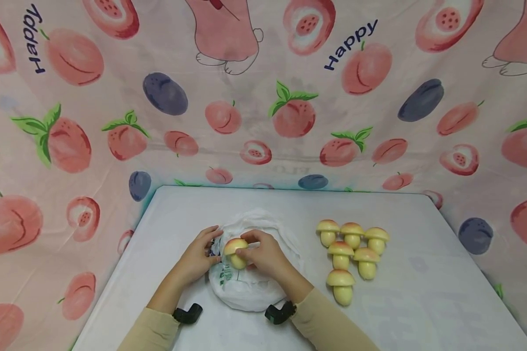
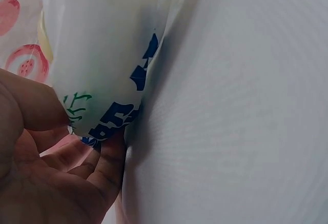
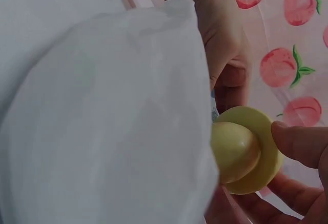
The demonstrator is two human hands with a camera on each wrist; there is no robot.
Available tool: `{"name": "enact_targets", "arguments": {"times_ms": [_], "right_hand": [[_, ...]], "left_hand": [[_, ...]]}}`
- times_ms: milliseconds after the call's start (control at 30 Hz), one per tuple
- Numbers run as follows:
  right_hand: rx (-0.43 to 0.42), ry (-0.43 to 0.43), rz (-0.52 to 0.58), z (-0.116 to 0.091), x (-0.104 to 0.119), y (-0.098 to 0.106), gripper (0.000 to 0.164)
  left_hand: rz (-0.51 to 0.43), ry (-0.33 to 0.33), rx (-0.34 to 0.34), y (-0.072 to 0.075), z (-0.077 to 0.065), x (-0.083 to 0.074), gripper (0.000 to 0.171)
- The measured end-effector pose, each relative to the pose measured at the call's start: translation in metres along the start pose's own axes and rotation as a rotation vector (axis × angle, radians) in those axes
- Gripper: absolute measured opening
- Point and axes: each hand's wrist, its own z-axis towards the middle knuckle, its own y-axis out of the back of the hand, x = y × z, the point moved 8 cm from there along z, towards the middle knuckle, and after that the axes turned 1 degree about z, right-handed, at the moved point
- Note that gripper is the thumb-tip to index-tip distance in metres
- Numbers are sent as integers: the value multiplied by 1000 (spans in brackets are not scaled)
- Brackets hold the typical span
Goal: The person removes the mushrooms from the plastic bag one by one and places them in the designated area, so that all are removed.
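A white plastic bag (image 1: 246, 298) with green and blue print lies bunched on the table, its mouth spread. My left hand (image 1: 196, 259) pinches the bag's left side; in the left wrist view the thumb and fingers close on the printed plastic (image 2: 110, 116). Over the bag, my right hand (image 1: 268, 256) holds a yellow toy mushroom (image 1: 234, 245) with a reddish top between thumb and fingers. The right wrist view shows this mushroom's stem (image 3: 233, 149) and cap underside beside the bag's wall. What lies inside the bag is hidden.
Several similar mushrooms stand grouped on the white table (image 1: 421, 302) right of the bag, among them a front one (image 1: 342, 292) and a back left one (image 1: 328, 233). A fruit-print cloth (image 1: 254, 87) hangs behind. Black wrist mounts (image 1: 280, 313) sit on both wrists.
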Motion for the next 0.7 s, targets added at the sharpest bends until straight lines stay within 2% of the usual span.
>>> {"name": "enact_targets", "arguments": {"times_ms": [700], "right_hand": [[14, 0, 57, -21, 4, 22, 41]], "left_hand": [[26, -8, -17, 0, 0, -1, 73]]}}
